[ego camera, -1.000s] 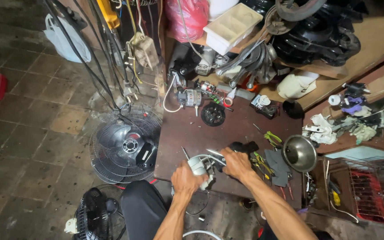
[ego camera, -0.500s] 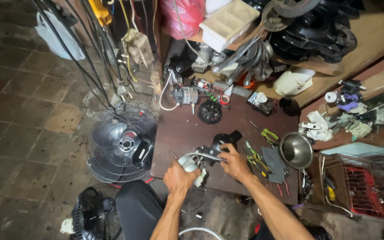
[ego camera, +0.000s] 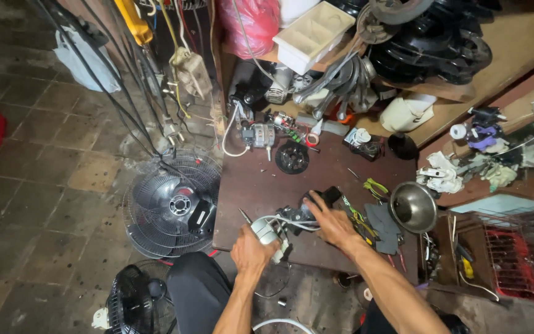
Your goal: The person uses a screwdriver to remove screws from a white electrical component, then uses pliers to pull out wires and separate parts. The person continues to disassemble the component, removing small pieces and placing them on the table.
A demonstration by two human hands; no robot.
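Note:
My left hand (ego camera: 253, 250) grips a small grey fan motor (ego camera: 265, 231) with a thin shaft pointing up-left, at the front edge of a dark brown worktable (ego camera: 261, 185). White wires run from the motor toward a black part (ego camera: 316, 201) on the table. My right hand (ego camera: 332, 221) rests on that black part, fingers spread over it. My dark-clad knee (ego camera: 196, 287) shows below the table edge.
A second motor (ego camera: 261, 135), a black round part (ego camera: 292, 156), a steel bowl (ego camera: 413, 207) and green-handled pliers (ego camera: 375, 187) lie on the table. A fan guard (ego camera: 171, 204) lies on the tiled floor at left. Cluttered shelves stand behind; a red crate (ego camera: 517, 263) sits right.
My left hand has kept hold of the motor while my right hand moved onto the black part. The camera has shifted a little.

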